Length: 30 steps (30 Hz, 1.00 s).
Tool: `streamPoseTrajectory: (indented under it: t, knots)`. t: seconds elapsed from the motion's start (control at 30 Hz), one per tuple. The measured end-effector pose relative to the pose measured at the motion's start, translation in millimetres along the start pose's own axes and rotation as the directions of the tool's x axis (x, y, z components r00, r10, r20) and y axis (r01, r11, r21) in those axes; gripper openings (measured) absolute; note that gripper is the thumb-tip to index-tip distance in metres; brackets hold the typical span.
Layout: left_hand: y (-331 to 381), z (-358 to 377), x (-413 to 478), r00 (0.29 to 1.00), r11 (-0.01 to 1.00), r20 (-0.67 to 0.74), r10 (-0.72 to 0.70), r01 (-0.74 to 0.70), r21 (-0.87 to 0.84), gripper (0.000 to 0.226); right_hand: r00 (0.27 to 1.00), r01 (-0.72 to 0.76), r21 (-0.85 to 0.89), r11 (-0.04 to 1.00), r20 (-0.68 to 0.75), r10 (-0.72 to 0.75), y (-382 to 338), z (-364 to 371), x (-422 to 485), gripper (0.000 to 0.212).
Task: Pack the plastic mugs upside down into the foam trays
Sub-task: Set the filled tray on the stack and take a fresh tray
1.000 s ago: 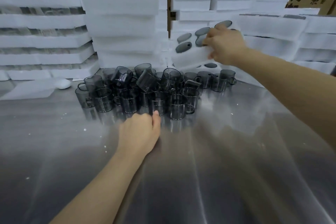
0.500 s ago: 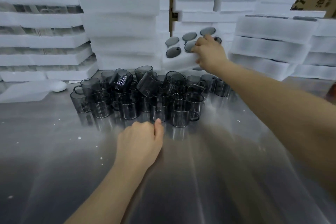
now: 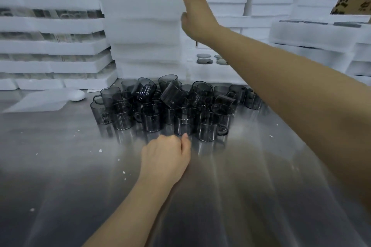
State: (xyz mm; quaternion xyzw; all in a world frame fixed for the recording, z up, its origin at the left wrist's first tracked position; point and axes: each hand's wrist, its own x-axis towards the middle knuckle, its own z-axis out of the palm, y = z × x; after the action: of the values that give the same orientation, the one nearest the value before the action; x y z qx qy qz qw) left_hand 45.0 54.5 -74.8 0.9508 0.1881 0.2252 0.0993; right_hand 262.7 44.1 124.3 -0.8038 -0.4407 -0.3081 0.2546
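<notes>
My right grip (image 3: 192, 8) is up at 12 o'clock, open, with its fingers straight against the right edge of the tall foam stack (image 3: 142, 32) and holding nothing. My left grip (image 3: 166, 158) rests on the desk (image 3: 241, 196) with its fingers curled under and nothing in it, thumb just short of the nearest mug. The mugs (image 3: 160, 106) are heaped at the foot of that stack, several tipped loosely on top. My worry is that dragging a tray off by one corner could skew the trays below and tip them onto the heap. My forearm also crosses the 1 o'clock side, near the filled tray (image 3: 212, 61), and could clip a mug.
</notes>
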Motion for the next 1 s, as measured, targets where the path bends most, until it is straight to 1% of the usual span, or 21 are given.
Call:
streamPoseTrajectory:
  t: [0.07, 0.13, 0.2, 0.3, 0.4, 0.47, 0.5, 0.53, 0.57, 0.63, 0.67, 0.7, 0.73, 0.77, 0.8, 0.83, 0.87, 0.9, 0.93, 0.97, 1.0]
  knots:
    - [0, 0, -1, 1.0, 1.0, -0.004, 0.01, -0.01, 0.019, 0.059, 0.997, 0.013, -0.071, 0.997, 0.074, -0.008, -16, 3, 23, 0.068]
    - [-1, 1, 0, 1.0, 1.0, -0.005, 0.017, -0.017, 0.021, 0.058, 0.976, -0.006, -0.184, 0.983, 0.211, 0.045, -23, 10, 39, 0.065]
    - [-2, 2, 0, 1.0, 1.0, 0.003, 0.022, -0.022, -0.012, 0.058, 0.962, -0.022, -0.295, 0.955, 0.253, 0.101, -26, 19, 42, 0.066]
    - [-4, 2, 0, 0.999, 0.998, -0.014, 0.029, -0.03, -0.046, 0.058, 0.983, -0.044, -0.336, 0.941, 0.152, 0.101, -33, 21, 32, 0.064]
    - [-4, 0, 0, 1.0, 0.998, -0.022, 0.016, -0.017, -0.064, 0.058, 0.995, -0.084, -0.301, 0.95, -0.079, 0.063, -50, 0, 11, 0.058]
    - [-6, -2, 0, 0.999, 0.986, -0.035, -0.019, 0.013, -0.167, 0.059, 0.977, -0.042, -0.306, 0.951, -0.21, -0.024, -65, -27, -14, 0.055]
    - [-8, 1, 3, 0.998, 0.966, -0.043, -0.034, 0.022, -0.258, 0.06, 0.97, 0.022, -0.304, 0.952, -0.224, -0.094, -72, -43, -32, 0.055]
    - [-11, 3, 9, 0.997, 0.923, -0.033, -0.065, 0.047, -0.383, 0.062, 0.964, 0.106, -0.283, 0.953, -0.205, -0.168, -77, -61, -55, 0.056]
    - [-13, 2, 12, 0.993, 0.845, -0.008, -0.116, 0.094, -0.526, 0.063, 0.955, 0.195, -0.247, 0.949, -0.172, -0.241, -82, -78, -82, 0.056]
    - [-19, 0, 14, 0.965, 0.619, 0.042, -0.258, 0.199, -0.76, 0.06, 0.926, 0.33, -0.19, 0.925, -0.127, -0.357, -86, -112, -144, 0.055]
    - [-21, 0, 12, 0.936, 0.491, 0.057, -0.347, 0.233, -0.84, 0.058, 0.91, 0.373, -0.174, 0.911, -0.124, -0.397, -87, -127, -176, 0.054]
    - [-22, 0, 14, 0.909, 0.391, 0.081, -0.409, 0.255, -0.885, 0.055, 0.895, 0.408, -0.166, 0.898, -0.118, -0.429, -86, -141, -207, 0.052]
    - [-25, -2, 17, 0.934, 0.34, 0.105, -0.342, 0.227, -0.913, 0.051, 0.884, 0.438, -0.159, 0.885, -0.103, -0.456, -83, -152, -235, 0.051]
    - [-23, -8, 17, 0.996, 0.25, 0.074, -0.051, 0.084, -0.965, 0.045, 0.876, 0.463, -0.14, 0.875, -0.079, -0.476, -78, -160, -260, 0.049]
    - [-23, -15, 15, 0.972, 0.014, -0.098, 0.212, -0.103, -0.995, 0.039, 0.871, 0.483, -0.099, 0.87, -0.047, -0.489, -72, -165, -282, 0.048]
    - [-34, -24, 19, 0.966, -0.274, -0.13, 0.224, -0.066, -0.96, 0.042, 0.866, 0.5, -0.04, 0.865, -0.006, -0.5, -65, -165, -302, 0.047]
    - [-37, -25, 26, 0.968, -0.405, -0.042, 0.247, 0.064, -0.912, 0.05, 0.856, 0.515, 0.012, 0.857, 0.049, -0.515, -59, -162, -320, 0.046]
    - [-32, -23, 29, 0.993, -0.451, 0.04, 0.116, 0.088, -0.888, 0.05, 0.841, 0.527, 0.036, 0.849, 0.12, -0.527, -53, -154, -335, 0.046]
    - [-32, -21, 22, 0.973, -0.315, 0.164, -0.165, 0.106, -0.943, 0.045, 0.829, 0.525, 0.046, 0.85, 0.199, -0.522, -50, -145, -349, 0.046]
    - [-38, -15, 18, 0.896, -0.168, 0.221, -0.386, 0.167, -0.972, 0.042, 0.828, 0.505, 0.06, 0.861, 0.248, -0.503, -46, -135, -359, 0.047]
    - [-42, -13, 10, 0.873, -0.166, 0.247, -0.421, 0.194, -0.967, 0.041, 0.838, 0.477, 0.085, 0.875, 0.254, -0.482, -43, -128, -366, 0.045]
